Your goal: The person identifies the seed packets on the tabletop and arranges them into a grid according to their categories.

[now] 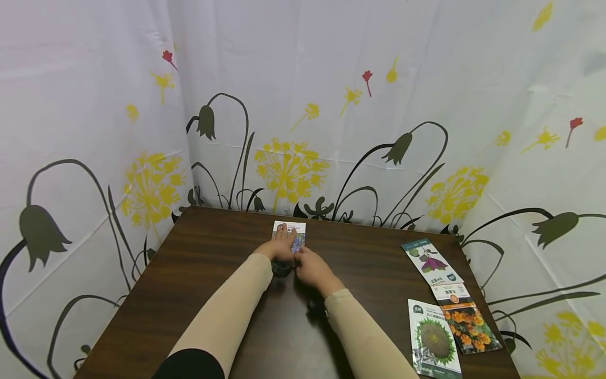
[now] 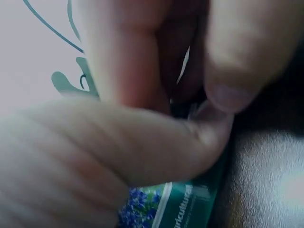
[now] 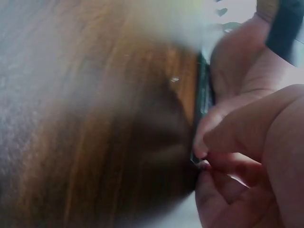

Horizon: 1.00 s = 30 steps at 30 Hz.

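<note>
I pinch the lower corner of a blue-flower seed packet (image 1: 299,240) between the thumb and fingers of my right hand (image 1: 318,271). My left hand (image 1: 280,248) lies over the packet's face, fingers stretched out; its thumb (image 2: 128,142) comes down at that same corner, but I cannot tell whether it pinches too. The packet is by the far edge of the wooden table (image 1: 213,273). Cream sleeves (image 1: 236,310) cover my forearms. Along the table's right side are three more: a purple-flower packet (image 1: 432,262) towards the back, an orange-flower packet (image 1: 466,318) meeting its lower end, and a sunflower packet (image 1: 433,339) nearer the table's front. Behind the table hangs a white flower-printed curtain (image 1: 303,58).
</note>
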Available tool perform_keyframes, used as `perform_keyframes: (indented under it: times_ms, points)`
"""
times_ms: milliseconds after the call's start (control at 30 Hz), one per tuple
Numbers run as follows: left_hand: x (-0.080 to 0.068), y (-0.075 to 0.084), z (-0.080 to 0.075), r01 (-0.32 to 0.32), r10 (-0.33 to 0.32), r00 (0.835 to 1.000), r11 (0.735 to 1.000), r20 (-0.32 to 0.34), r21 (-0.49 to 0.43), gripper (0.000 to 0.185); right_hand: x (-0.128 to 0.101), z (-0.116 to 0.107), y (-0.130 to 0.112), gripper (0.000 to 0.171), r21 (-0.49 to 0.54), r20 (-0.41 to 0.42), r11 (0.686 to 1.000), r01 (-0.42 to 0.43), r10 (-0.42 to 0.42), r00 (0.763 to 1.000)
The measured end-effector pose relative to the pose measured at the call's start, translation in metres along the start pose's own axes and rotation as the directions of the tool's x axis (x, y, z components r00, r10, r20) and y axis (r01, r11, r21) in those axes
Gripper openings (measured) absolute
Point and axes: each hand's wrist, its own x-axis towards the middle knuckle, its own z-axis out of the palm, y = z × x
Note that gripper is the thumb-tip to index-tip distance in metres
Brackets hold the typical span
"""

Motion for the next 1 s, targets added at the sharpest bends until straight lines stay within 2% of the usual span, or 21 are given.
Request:
perform_keyframes:
  times_ms: [133, 200, 233, 300, 567, 767, 1000]
  points:
    - [0.009, -0.011, 0.01, 0.018, -0.018, 0.999, 1.0, 0.033, -0.02, 0.127, -0.023, -0.042, -0.033, 0.024, 0.132, 0.034, 0.991, -0.009, 0.005, 0.999]
    - [0.011, -0.015, 0.015, 0.035, -0.033, 0.998, 0.999, 0.048, -0.028, 0.128, -0.035, -0.064, -0.053, 0.026, 0.19, 0.065, 0.98, -0.058, 0.046, 0.997]
    - [0.012, -0.016, 0.016, 0.042, -0.041, 0.998, 0.999, 0.052, -0.022, 0.128, -0.04, -0.066, -0.054, 0.027, 0.204, 0.059, 0.977, -0.067, 0.056, 0.997]
    - [0.011, -0.016, 0.017, 0.048, -0.048, 0.998, 0.999, 0.049, -0.01, 0.129, -0.05, -0.07, -0.054, 0.027, 0.239, 0.046, 0.967, -0.087, 0.079, 0.996]
    - [0.0, -0.006, 0.012, 0.007, -0.009, 0.998, 0.999, -0.062, -0.037, 0.132, -0.095, -0.102, -0.043, 0.021, 0.352, -0.079, 0.929, -0.114, 0.151, 0.985]
    - [0.002, -0.01, 0.014, -0.007, 0.0, 0.995, 0.998, -0.102, -0.064, 0.131, -0.13, -0.129, -0.033, 0.022, 0.351, -0.184, 0.927, -0.131, 0.206, 0.961]
    - [0.005, -0.012, 0.015, -0.004, -0.006, 0.993, 0.996, -0.117, -0.089, 0.131, -0.167, -0.147, -0.016, 0.022, 0.309, -0.253, 0.938, -0.156, 0.239, 0.937]
